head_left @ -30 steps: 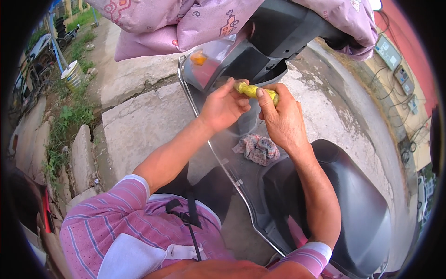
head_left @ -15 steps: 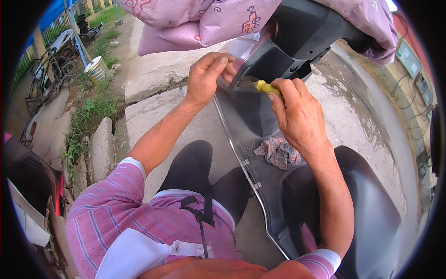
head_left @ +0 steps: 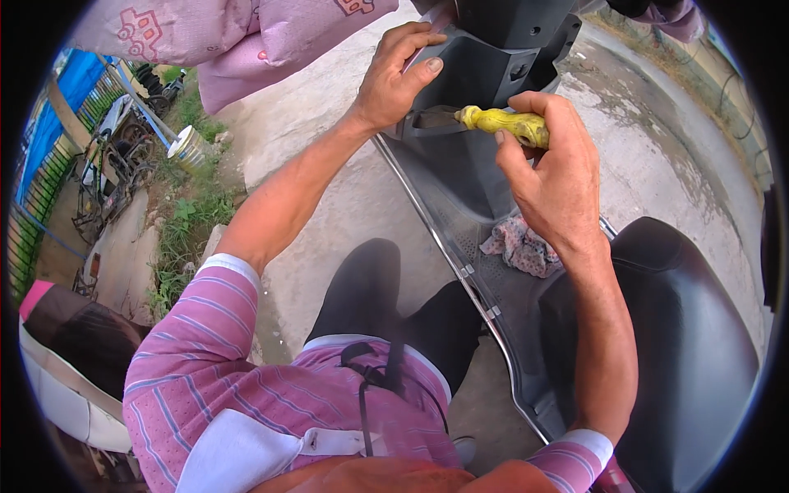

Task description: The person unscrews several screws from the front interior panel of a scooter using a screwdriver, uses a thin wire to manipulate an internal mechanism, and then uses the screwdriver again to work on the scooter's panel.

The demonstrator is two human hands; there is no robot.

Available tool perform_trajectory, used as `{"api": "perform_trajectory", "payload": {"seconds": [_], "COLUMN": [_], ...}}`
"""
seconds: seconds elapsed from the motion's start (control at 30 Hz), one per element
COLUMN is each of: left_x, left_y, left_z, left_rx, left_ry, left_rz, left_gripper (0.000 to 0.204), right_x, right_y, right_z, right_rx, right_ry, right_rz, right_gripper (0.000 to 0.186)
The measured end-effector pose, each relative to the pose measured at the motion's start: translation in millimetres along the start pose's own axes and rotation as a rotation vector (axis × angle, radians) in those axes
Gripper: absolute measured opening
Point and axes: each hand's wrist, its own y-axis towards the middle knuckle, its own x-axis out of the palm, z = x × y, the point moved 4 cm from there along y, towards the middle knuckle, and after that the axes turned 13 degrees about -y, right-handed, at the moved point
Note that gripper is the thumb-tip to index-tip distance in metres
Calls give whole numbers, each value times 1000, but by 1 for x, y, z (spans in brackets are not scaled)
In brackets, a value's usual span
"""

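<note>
My left hand [head_left: 394, 82] has its fingers curled over the upper left edge of the scooter's dark plastic front panel [head_left: 468, 78]. My right hand [head_left: 551, 172] grips a yellow-handled screwdriver [head_left: 501, 123], which lies nearly level, its tip end pointing left at the slot in the panel's lower part; whether the tip touches plastic is too small to tell. Below that, a crumpled patterned rag [head_left: 514, 246] rests on the dark footboard [head_left: 493, 337]. A pink padded cover [head_left: 279, 49] hangs at the top left of the scooter.
The black seat [head_left: 674, 329] fills the lower right. Concrete pavement [head_left: 296, 181] lies beside the scooter, with weeds [head_left: 197, 214], a white bucket [head_left: 191, 152], parked bikes [head_left: 111, 189] and a green fence [head_left: 33, 222] to the left.
My left hand has left the screwdriver and moved up onto the panel's edge. My right hand has moved the screwdriver up toward the slot. The view has shifted as my head moved.
</note>
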Motion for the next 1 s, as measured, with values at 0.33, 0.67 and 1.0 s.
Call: {"api": "perform_trajectory", "payload": {"seconds": [0.33, 0.67, 1.0], "left_x": [2, 2, 2], "left_y": [4, -1, 1], "left_z": [-3, -1, -4], "left_rx": [57, 18, 29], "left_ry": [-19, 21, 28], "left_rz": [20, 4, -4], "left_gripper": [46, 52, 53], "right_x": [8, 27, 42], "right_y": [-14, -50, -55], "right_z": [5, 21, 25], "right_rx": [-1, 189, 117], "right_ry": [26, 147, 125], "right_rz": [79, 130, 209], "right_gripper": [26, 28, 29]}}
